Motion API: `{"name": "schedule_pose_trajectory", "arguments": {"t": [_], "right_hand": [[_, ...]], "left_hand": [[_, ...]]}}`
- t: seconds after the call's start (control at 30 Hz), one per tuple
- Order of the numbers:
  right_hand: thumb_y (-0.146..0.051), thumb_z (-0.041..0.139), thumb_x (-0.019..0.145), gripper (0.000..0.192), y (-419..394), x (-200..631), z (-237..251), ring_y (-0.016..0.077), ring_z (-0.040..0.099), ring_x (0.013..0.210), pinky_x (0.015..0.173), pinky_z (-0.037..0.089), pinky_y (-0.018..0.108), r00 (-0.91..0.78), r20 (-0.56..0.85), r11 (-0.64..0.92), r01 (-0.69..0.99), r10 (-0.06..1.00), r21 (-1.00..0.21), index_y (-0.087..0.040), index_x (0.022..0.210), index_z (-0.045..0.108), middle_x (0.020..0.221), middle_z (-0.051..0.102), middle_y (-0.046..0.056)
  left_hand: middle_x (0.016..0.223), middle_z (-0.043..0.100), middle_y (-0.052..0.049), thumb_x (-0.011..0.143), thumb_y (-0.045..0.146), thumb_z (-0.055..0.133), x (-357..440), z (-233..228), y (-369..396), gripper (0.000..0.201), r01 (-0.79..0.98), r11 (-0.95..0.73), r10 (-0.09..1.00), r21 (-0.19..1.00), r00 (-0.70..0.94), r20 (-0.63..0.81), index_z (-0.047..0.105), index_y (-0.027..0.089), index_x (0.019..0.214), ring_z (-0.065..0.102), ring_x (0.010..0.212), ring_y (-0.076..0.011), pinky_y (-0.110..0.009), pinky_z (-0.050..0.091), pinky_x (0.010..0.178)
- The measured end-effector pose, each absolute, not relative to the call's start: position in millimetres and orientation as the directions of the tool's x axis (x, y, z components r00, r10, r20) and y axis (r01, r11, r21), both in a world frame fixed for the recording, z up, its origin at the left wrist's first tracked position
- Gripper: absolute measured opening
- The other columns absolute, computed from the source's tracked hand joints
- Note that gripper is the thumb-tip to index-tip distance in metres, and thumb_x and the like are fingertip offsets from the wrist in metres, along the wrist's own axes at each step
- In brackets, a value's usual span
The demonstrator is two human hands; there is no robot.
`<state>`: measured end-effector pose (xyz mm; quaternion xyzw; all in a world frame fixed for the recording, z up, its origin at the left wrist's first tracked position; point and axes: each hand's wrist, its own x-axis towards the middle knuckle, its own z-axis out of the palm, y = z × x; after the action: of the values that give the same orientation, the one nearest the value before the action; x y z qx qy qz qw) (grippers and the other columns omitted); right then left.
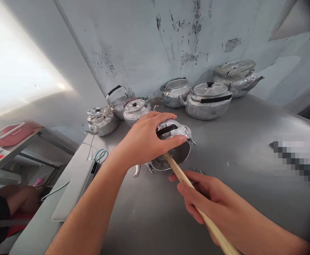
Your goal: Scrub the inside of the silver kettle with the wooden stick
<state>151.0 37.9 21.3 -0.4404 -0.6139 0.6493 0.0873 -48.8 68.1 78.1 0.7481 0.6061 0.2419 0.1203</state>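
Note:
My left hand grips a small aluminium kettle that lies tipped on its side on the grey metal table, its open mouth facing me and its black handle under my fingers. My right hand is closed around a long wooden stick. The stick's far end reaches into the mouth of the tipped kettle. The kettle's spout points right.
Several more aluminium kettles stand along the stained wall: two at the left, one lidded, a wide one and another at the back right. A flat grey device with cables lies at the table's left edge. A person's legs show lower left.

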Motion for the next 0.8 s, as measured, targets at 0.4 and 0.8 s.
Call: {"name": "schedule_pose_trajectory", "arguments": {"t": [0.4,0.8], "right_hand": [[-0.043,0.043,0.109,0.031,37.2,151.4,14.4,0.0113,0.041,0.051,0.046,0.036,0.024,-0.621,-0.431,-0.188,0.418,0.655,-0.889,-0.021,0.105,0.064,0.059,0.046,-0.009],[-0.041,0.042,0.11,0.033,36.3,152.0,13.7,0.0107,0.04,0.049,0.046,0.035,0.024,-0.628,-0.434,-0.191,0.417,0.647,-0.889,-0.022,0.093,0.062,0.057,0.046,-0.009]], "left_hand": [[0.151,0.06,-0.002,0.095,0.057,0.069,-50.5,77.9,68.8,0.054,0.862,-0.224,0.968,0.455,0.144,0.203,0.064,0.032,0.143,0.054,0.14,-0.0275,-0.044,0.042,0.12],[0.15,0.061,-0.001,0.094,0.056,0.07,-49.6,78.6,67.9,0.054,0.862,-0.219,0.969,0.457,0.138,0.204,0.064,0.032,0.143,0.055,0.14,-0.0256,-0.043,0.042,0.12]]}}
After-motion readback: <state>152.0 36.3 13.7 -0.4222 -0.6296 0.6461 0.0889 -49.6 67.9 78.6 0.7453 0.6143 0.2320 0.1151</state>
